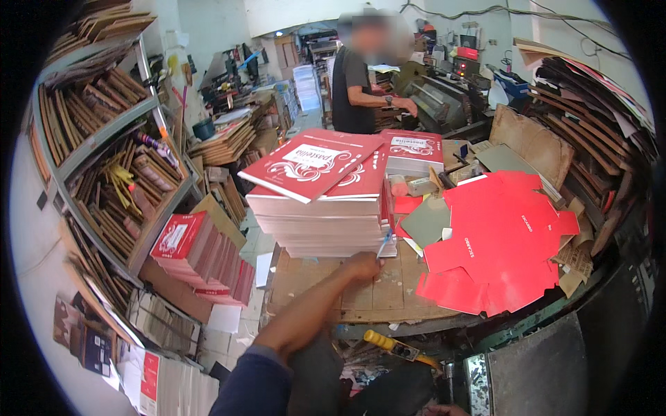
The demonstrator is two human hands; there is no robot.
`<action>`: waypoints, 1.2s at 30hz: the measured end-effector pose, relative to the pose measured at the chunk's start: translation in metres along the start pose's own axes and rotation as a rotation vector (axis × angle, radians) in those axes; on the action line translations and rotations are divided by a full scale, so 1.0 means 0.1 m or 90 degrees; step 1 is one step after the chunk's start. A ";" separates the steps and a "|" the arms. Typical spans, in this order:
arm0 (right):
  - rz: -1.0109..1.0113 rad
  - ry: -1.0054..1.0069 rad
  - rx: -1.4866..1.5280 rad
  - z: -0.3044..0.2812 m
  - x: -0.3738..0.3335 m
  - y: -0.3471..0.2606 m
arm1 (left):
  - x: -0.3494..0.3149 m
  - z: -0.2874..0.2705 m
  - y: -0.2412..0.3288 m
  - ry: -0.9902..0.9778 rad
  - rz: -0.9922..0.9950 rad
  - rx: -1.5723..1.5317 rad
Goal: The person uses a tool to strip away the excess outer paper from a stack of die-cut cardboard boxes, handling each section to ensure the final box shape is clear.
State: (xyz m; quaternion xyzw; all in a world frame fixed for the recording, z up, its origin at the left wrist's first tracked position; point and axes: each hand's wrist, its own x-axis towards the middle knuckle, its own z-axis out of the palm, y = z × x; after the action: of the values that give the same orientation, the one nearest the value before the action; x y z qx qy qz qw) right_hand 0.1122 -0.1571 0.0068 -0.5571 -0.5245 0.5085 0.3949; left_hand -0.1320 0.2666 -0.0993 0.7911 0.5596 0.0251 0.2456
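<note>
My left hand [362, 266] is closed at the front edge of a tall stack of red-covered booklets [312, 225] on the wooden table. A thin blue pen-like tool [386, 243] rises from its fingers against the stack's right corner; its exact kind is too small to make out. On top, one booklet [305, 163] lies askew, with white swirls and a white label on its cover. Only a sliver of my right hand [445, 410] shows at the lower edge, its fingers mostly hidden. Right of the stack lie flat red die-cut card sheets [496, 243].
Behind stands another booklet stack [415, 166]. A yellow-handled tool [388, 343] lies below the table edge. More booklets [201, 260] are piled at the left beside a metal shelf [104, 142] of boards. A person [354, 83] works at a machine [440, 100] at the back.
</note>
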 end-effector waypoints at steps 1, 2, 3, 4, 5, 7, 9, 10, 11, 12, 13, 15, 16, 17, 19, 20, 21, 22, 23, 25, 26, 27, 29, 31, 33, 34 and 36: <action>0.005 0.002 -0.003 -0.04 -0.02 0.05 | 0.01 0.03 0.06 -0.004 0.003 -0.005; 0.002 -0.009 -0.022 -0.07 -0.06 0.14 | 0.01 0.07 0.10 0.014 0.049 -0.060; -0.004 -0.015 -0.033 -0.03 -0.03 0.21 | 0.04 0.04 0.08 0.014 0.075 -0.084; 0.000 -0.012 -0.065 0.00 -0.03 0.19 | 0.04 0.04 0.03 0.013 0.098 -0.110; 0.004 -0.011 -0.096 0.01 0.03 0.13 | 0.08 -0.03 -0.05 0.000 0.076 -0.072; 0.015 -0.022 -0.119 -0.05 -0.04 0.02 | 0.08 0.08 -0.11 0.007 -0.001 -0.066; 0.071 -0.033 0.029 -0.04 0.03 0.04 | 0.16 0.05 -0.19 -0.010 0.214 0.045; -0.025 -0.021 -0.043 -0.03 0.06 0.07 | 0.12 0.02 -0.02 -0.008 0.128 -0.129; -0.014 -0.006 -0.044 -0.02 0.09 0.08 | 0.08 -0.03 0.16 -0.007 0.036 -0.299; 0.001 0.002 -0.044 -0.03 0.09 0.08 | -0.07 -0.15 0.34 -0.012 0.029 -0.344; 0.009 -0.001 -0.044 -0.03 0.09 0.08 | -0.10 -0.16 0.29 -0.010 0.022 -0.343; -0.007 -0.001 -0.053 -0.02 0.07 0.10 | -0.14 -0.21 0.23 0.024 0.074 -0.348; 0.004 -0.003 -0.037 -0.01 0.06 0.10 | -0.16 -0.24 0.21 0.024 0.074 -0.346; 0.014 -0.003 -0.021 -0.01 0.06 0.09 | -0.19 -0.28 0.18 0.024 0.076 -0.350; 0.006 0.004 -0.034 0.01 0.04 0.11 | -0.26 -0.34 0.23 0.014 0.082 -0.355; -0.006 0.009 -0.047 0.01 0.02 0.12 | -0.27 -0.38 0.26 0.018 0.066 -0.363; -0.008 0.009 -0.044 0.01 0.02 0.11 | -0.29 -0.43 0.27 0.028 0.047 -0.367; -0.006 0.006 -0.038 0.00 0.02 0.10 | -0.28 -0.39 0.24 0.027 0.048 -0.363; -0.005 0.005 -0.030 0.00 0.01 0.10 | -0.25 -0.30 0.19 0.022 0.044 -0.338; -0.026 0.016 -0.061 -0.01 0.00 0.18 | -0.20 -0.24 0.19 0.012 0.050 -0.307; -0.044 0.021 -0.096 -0.02 -0.01 0.22 | -0.19 -0.25 0.15 0.000 0.004 -0.353; -0.037 0.038 -0.088 -0.01 -0.01 0.21 | -0.15 -0.25 0.13 -0.022 -0.040 -0.396; -0.079 0.023 -0.127 -0.06 0.02 0.14 | -0.10 -0.24 0.11 -0.052 -0.045 -0.378; -0.060 0.025 -0.098 -0.06 0.01 0.18 | -0.11 -0.19 0.08 -0.076 -0.062 -0.360; -0.074 0.027 -0.095 -0.06 0.02 0.17 | -0.05 -0.24 0.14 0.021 -0.073 -0.317; -0.098 0.033 -0.118 -0.05 0.01 0.19 | -0.04 -0.26 0.18 0.014 -0.064 -0.312; -0.092 0.040 -0.118 -0.08 0.05 0.20 | -0.05 -0.27 0.22 0.110 0.105 -0.310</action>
State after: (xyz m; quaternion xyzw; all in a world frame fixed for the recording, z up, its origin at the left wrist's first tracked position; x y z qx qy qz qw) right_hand 0.1233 -0.1539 -0.0120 -0.5675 -0.5954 0.4105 0.3937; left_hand -0.1236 0.2664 -0.0654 0.7466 0.4898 0.2462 0.3770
